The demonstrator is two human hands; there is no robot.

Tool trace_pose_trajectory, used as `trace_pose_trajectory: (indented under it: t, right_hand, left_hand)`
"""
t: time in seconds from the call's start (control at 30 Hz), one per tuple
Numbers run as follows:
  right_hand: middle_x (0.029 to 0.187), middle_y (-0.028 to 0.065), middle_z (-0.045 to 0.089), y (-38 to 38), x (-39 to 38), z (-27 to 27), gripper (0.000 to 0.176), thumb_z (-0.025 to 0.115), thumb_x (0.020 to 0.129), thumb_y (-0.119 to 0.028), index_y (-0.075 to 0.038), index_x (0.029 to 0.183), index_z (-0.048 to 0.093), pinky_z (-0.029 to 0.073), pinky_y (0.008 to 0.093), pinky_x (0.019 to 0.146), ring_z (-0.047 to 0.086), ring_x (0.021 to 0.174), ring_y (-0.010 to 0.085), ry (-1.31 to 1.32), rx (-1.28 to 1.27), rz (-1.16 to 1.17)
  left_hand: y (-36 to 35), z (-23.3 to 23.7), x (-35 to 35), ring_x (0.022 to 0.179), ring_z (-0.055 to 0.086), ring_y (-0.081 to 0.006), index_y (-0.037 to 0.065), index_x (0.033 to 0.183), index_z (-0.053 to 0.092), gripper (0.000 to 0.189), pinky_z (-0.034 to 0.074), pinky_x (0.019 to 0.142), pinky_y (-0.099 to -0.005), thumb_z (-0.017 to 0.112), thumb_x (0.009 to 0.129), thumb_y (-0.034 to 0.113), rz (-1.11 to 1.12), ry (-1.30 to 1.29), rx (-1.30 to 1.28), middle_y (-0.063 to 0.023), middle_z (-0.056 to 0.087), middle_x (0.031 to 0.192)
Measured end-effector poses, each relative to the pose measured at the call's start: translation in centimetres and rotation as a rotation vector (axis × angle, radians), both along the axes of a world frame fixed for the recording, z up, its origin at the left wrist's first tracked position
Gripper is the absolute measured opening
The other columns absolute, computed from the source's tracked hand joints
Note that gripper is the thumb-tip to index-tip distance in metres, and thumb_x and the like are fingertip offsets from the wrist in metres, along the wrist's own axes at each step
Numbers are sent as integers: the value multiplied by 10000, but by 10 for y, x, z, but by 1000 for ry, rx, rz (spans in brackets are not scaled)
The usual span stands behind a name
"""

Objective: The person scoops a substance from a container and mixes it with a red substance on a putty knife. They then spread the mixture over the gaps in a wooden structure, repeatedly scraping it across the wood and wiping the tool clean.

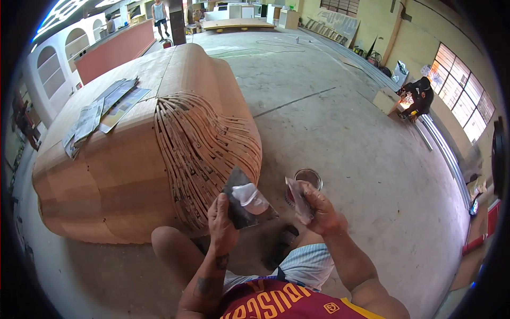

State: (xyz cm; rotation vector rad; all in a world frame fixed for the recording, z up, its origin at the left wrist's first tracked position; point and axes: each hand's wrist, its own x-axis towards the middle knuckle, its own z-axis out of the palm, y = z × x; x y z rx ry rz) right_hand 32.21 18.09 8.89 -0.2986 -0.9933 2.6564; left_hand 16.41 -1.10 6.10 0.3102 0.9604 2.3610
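My left hand [222,226] grips a dark flat plate [237,184] that bears a smear of pale pinkish paste [249,199]. In my right hand [320,209] is a thin flat spreader [299,198], stained with paste and held upright, a little to the right of the plate and apart from it. Behind the spreader, a round open can [308,178] stands on the floor, partly hidden. Close beyond the plate is the carved, grooved end [204,149] of a large wooden piece [122,170].
Newspaper sheets [103,111] lie on top of the wooden piece. At the right, a crouching person in dark clothes [422,98] works amid sparks beside long metal bars [443,146]. Another person [159,18] stands at the back left near a pillar [177,24].
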Motion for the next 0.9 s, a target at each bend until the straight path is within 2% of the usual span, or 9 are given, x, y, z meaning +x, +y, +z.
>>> trace_pose_trajectory:
  t: [0.07,0.2,0.23,0.27,0.33,0.43,0.6,0.67,0.9]
  right_hand:
    - [752,0,553,-4,0,-14,355,500,1086,-328,-90,1349,511,400,219,528,493,574,59,183,-331,318]
    - [691,-8,494,-29,-5,-40,380,466,1088,-361,-98,1360,508,342,197,518,414,505,50,214,-515,427]
    - [693,-7,494,-32,-8,-49,366,481,1083,-343,-100,1356,510,350,202,523,421,512,50,237,-570,487]
    - [695,-7,495,-35,-10,-55,354,496,1078,-325,-102,1352,512,358,207,527,428,519,49,261,-624,546]
    - [701,-6,500,-39,-13,-58,330,514,1069,-304,-114,1340,519,365,216,538,442,538,60,227,-644,574]
    - [707,-4,508,-44,-17,-64,296,533,1057,-292,-129,1303,528,374,232,549,464,570,75,229,-629,593]
    - [705,-10,519,-49,-13,-76,218,532,1047,-306,-143,1186,571,382,247,558,479,589,94,122,-614,492]
    - [705,-17,525,-47,-19,-87,202,526,1044,-312,-149,1145,590,379,250,550,474,582,99,181,-597,553]
    - [783,-45,577,-49,-20,-74,229,498,1054,-343,-161,1143,605,458,275,572,555,653,88,29,-425,361]
  left_hand:
    - [6,1,3,925,672,-118,-27,1177,636,384,557,830,-283,492,1100,320,-52,1,11,-52,699,1065]
    - [8,-7,-5,976,680,-149,-27,1220,602,380,565,892,-325,484,1101,315,-135,60,12,-80,688,1125]
    - [8,-14,-9,983,683,-143,-21,1213,608,373,571,894,-330,485,1100,312,-154,66,47,-75,697,1091]
    - [7,-11,-10,919,627,-111,-15,1156,621,352,529,834,-295,487,1102,306,-132,89,-4,-35,666,1023]
    - [8,-2,-10,789,515,-46,-3,1043,647,341,444,714,-227,490,1107,293,-94,139,-106,46,603,888]
    - [5,2,-11,762,405,-52,-1,953,607,361,363,667,-225,497,1104,308,18,463,-269,64,497,826]
    - [-4,14,-2,763,379,-60,-3,918,574,369,343,655,-233,512,1097,314,-20,518,-329,67,463,806]
    - [-5,14,1,764,384,-58,-3,923,577,362,346,656,-233,518,1095,310,-52,517,-343,68,464,804]
    - [-1,11,10,786,415,-59,-3,930,589,358,363,673,-226,526,1092,311,-117,480,-344,67,486,809]
